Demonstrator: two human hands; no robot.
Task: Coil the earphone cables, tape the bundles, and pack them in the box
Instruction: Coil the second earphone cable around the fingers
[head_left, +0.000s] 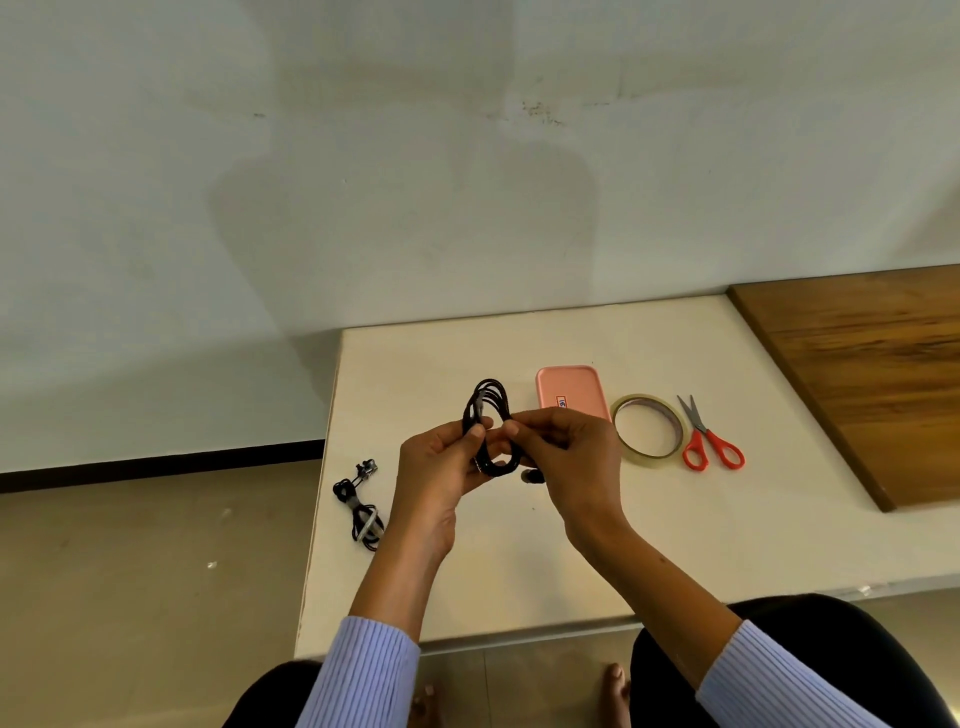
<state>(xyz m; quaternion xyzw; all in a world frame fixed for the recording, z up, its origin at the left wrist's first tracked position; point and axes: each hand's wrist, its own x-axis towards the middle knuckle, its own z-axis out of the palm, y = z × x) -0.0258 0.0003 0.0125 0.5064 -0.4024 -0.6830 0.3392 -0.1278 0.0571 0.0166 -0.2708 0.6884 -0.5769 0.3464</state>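
A black earphone cable coil stands upright above the white table. My left hand grips its left side, thumb against the loops. My right hand pinches the coil's right side. An earbud hangs below my right hand. A second black earphone bundle, wrapped with tape, lies on the table near the left edge. The pink box, closed, lies behind my right hand. A clear tape roll lies flat to the right of the box.
Red-handled scissors lie right of the tape roll. A brown wooden board covers the table's far right. The table's left edge drops to a tiled floor. A white wall stands behind.
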